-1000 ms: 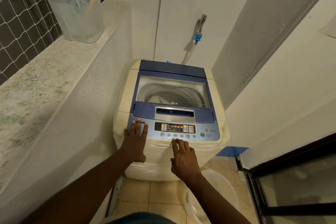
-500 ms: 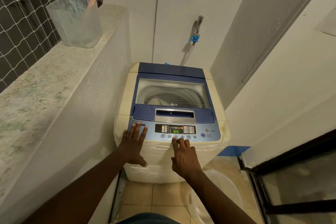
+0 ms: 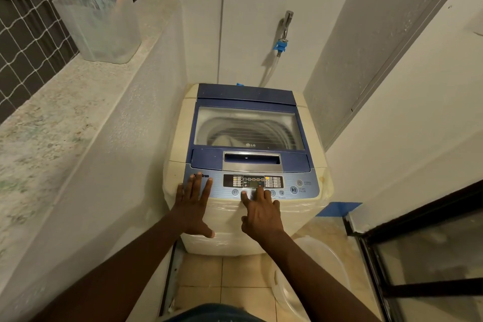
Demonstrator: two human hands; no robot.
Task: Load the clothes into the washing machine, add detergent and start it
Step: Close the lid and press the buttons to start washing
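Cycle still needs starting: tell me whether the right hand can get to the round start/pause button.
Probably yes. The right hand rests on the blue control panel, fingertips on the small buttons, and the round start/pause button lies just to its right with nothing between.

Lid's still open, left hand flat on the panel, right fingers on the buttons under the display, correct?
Not quite: the head view shows the lid closed. The rest holds: left hand flat on the control panel, right hand fingers at the buttons.
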